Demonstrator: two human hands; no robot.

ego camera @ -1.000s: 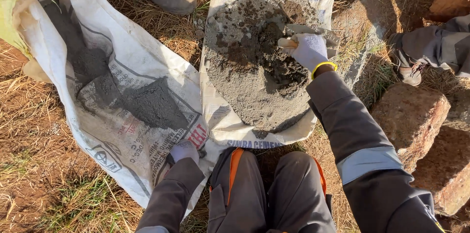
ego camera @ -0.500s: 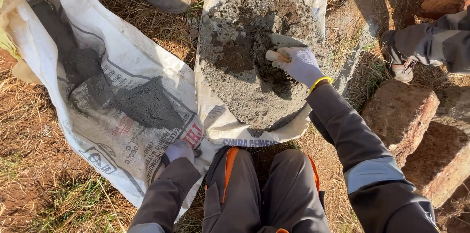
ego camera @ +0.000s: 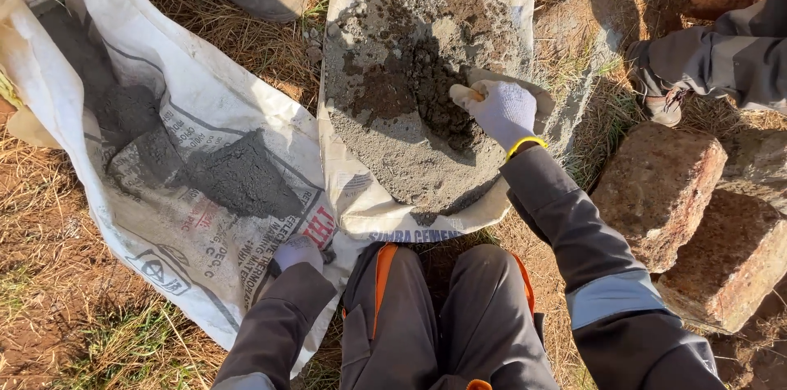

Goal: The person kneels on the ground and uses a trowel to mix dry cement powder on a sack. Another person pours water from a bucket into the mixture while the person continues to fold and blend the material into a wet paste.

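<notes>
Right gloved hand (ego camera: 502,111) clenched on wooden-handled trowel (ego camera: 469,95), working grey mortar heap (ego camera: 410,87); left gloved hand (ego camera: 297,252) pressed flat, pinning white woven sack (ego camera: 205,111).

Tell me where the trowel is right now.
In the head view, the trowel is right of centre, held by the right hand in the mortar pile on the white sack.

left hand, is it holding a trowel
No, the left hand rests flat on the white sack with nothing in it; the right hand works the grey mix.
</notes>
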